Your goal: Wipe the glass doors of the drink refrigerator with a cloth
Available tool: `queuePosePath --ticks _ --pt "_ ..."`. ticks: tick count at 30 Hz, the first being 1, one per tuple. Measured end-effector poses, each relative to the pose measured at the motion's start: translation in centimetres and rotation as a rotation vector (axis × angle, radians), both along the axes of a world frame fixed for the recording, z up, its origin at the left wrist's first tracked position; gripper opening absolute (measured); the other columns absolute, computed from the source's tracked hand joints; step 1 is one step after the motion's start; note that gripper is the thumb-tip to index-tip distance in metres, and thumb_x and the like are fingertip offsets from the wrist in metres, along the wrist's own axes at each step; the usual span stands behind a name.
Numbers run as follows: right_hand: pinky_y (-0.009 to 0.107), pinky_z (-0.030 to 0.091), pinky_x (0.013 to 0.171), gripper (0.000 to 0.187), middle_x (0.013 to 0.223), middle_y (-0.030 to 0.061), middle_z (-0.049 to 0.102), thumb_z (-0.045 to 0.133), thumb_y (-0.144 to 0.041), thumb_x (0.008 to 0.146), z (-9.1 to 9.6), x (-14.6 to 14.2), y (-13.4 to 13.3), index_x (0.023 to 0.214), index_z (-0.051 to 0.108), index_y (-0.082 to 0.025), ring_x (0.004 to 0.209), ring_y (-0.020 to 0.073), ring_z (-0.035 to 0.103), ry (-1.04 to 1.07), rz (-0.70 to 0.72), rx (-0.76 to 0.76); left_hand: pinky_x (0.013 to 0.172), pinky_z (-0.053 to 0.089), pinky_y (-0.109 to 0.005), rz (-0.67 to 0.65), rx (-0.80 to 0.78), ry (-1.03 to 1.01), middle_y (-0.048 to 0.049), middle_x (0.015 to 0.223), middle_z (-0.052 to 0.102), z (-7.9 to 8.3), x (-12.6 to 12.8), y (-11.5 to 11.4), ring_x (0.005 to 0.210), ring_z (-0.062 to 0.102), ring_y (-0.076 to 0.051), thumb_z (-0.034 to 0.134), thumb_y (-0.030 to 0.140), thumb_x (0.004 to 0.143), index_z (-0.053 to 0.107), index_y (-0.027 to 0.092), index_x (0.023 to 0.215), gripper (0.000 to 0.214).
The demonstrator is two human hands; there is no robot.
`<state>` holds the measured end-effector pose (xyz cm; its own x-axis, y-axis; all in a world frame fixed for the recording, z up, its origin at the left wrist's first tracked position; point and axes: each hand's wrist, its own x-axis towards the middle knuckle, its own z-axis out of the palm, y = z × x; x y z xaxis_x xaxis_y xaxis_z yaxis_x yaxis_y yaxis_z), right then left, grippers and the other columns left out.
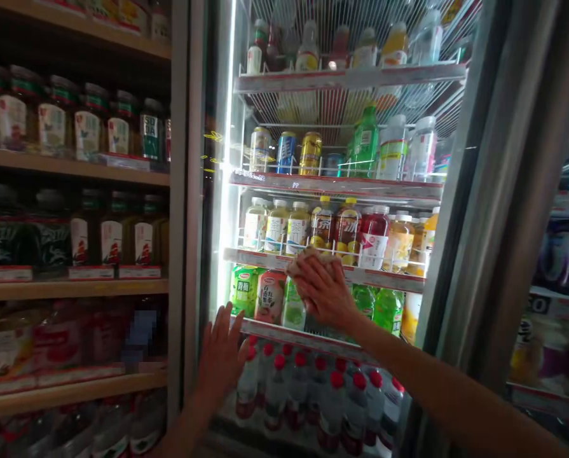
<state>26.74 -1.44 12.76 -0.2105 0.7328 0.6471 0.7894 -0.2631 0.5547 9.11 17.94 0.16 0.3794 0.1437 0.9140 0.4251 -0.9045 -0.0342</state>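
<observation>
My right hand (327, 289) presses a pale, crumpled cloth (308, 254) flat, in front of the third shelf's price rail (382, 278). Reflections suggest a glass door (213, 149) between my hands and the drinks. Lower and to the left, my left hand (222, 350) is raised with its fingers spread, near the door's left side; whether it touches the glass I cannot tell. Behind my right hand stand bottles of brown tea (322, 222) with yellow caps, and green drink bottles (294, 302) stand below them, partly hidden.
Red-capped water bottles (299, 388) fill the bottom of the lit cooler. Cans (310, 152) and more bottles stand on the upper shelves. To the left are wooden shelves (74, 159) of bottled drinks. A thick metal frame (508, 191) runs along the cooler's right side.
</observation>
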Motion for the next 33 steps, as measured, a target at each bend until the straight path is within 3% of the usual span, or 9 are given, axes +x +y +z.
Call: queuePosePath --ticks 3,8,10,15,17,22,28,30,33 --pt "0.06 -0.004 0.113 0.056 0.154 0.0083 0.022 0.05 -0.031 0.085 -0.5 -1.3 2.3 0.139 0.04 -0.023 0.145 0.0277 0.006 0.064 -0.019 0.002 0.106 0.033 -0.049 0.031 0.014 -0.015 -0.0166 0.149 0.031 0.6 -0.5 0.6 0.138 0.029 -0.03 0.042 0.029 0.089 0.043 0.015 0.134 0.047" --pt "0.047 0.008 0.119 0.046 0.151 0.0067 0.031 0.049 -0.027 0.085 -10.5 -2.9 3.4 0.129 0.051 -0.016 0.143 0.0203 0.014 -0.02 0.212 -0.449 0.106 0.033 -0.049 0.064 0.029 0.007 -0.0169 0.148 0.032 -0.2 -2.7 1.8 0.137 0.03 -0.031 0.043 0.027 0.087 0.041 0.015 0.135 0.05" --pt "0.046 0.008 0.12 0.045 0.15 0.006 0.033 0.048 -0.024 0.085 -9.9 -3.3 5.0 0.129 0.05 -0.016 0.143 0.0195 0.015 -0.021 0.237 -0.46 0.107 0.032 -0.048 0.082 0.028 0.002 -0.0167 0.148 0.032 -0.5 -3.7 2.6 0.137 0.031 -0.03 0.042 0.028 0.088 0.041 0.016 0.136 0.049" --pt "0.057 0.006 0.116 0.053 0.154 0.0094 0.022 0.044 -0.019 0.086 -2.8 -4.9 11.5 0.138 0.039 -0.016 0.144 0.025 0.011 0.069 0.164 -0.165 0.107 0.031 -0.051 0.145 0.012 -0.01 -0.0184 0.149 0.029 -0.1 -5.6 4.7 0.138 0.028 -0.031 0.039 0.03 0.089 0.036 0.014 0.138 0.051" --pt "0.057 0.008 0.117 0.055 0.154 0.0105 0.021 0.047 -0.02 0.084 -4.2 -5.6 12.7 0.138 0.039 -0.014 0.144 0.0263 0.012 0.046 0.177 -0.166 0.106 0.031 -0.051 0.163 0.006 0.0 -0.0186 0.149 0.029 -0.3 -6.5 5.5 0.138 0.029 -0.032 0.038 0.029 0.089 0.035 0.014 0.139 0.052" --pt "0.048 0.019 0.118 0.044 0.144 0.0075 0.042 0.059 -0.029 0.078 -11.9 -6.9 14.3 0.12 0.058 -0.015 0.139 0.0248 0.027 -0.112 0.292 -0.382 0.107 0.03 -0.051 0.187 -0.011 0.029 -0.0171 0.15 0.027 -1.8 -9.1 7.3 0.137 0.03 -0.032 0.039 0.031 0.089 0.031 0.016 0.142 0.055" --pt "0.059 0.01 0.116 0.048 0.153 0.0136 0.022 0.051 -0.024 0.084 -7.8 -9.0 21.0 0.13 0.048 -0.012 0.143 0.0286 0.017 -0.001 0.194 -0.214 0.111 0.026 -0.049 0.198 -0.036 -0.006 -0.0138 0.153 0.02 -1.7 -11.0 8.2 0.14 0.024 -0.03 0.038 0.031 0.09 0.02 0.02 0.146 0.06" --pt "0.057 0.009 0.117 0.047 0.152 0.0128 0.025 0.052 -0.026 0.083 -9.3 -9.8 21.0 0.129 0.05 -0.014 0.143 0.0277 0.017 -0.019 0.185 -0.232 0.111 0.026 -0.049 0.205 -0.029 -0.001 -0.014 0.153 0.02 -1.3 -11.3 8.2 0.14 0.024 -0.029 0.037 0.031 0.09 0.018 0.02 0.146 0.06" --pt "0.043 0.01 0.12 0.039 0.143 0.0027 0.045 0.059 -0.029 0.078 -14.1 -9.8 17.9 0.116 0.06 -0.023 0.143 0.0192 0.016 -0.112 0.213 -0.337 0.11 0.027 -0.049 0.205 -0.023 0.005 -0.0155 0.152 0.021 -0.9 -11.5 7.9 0.14 0.024 -0.03 0.038 0.031 0.09 0.019 0.019 0.146 0.06"
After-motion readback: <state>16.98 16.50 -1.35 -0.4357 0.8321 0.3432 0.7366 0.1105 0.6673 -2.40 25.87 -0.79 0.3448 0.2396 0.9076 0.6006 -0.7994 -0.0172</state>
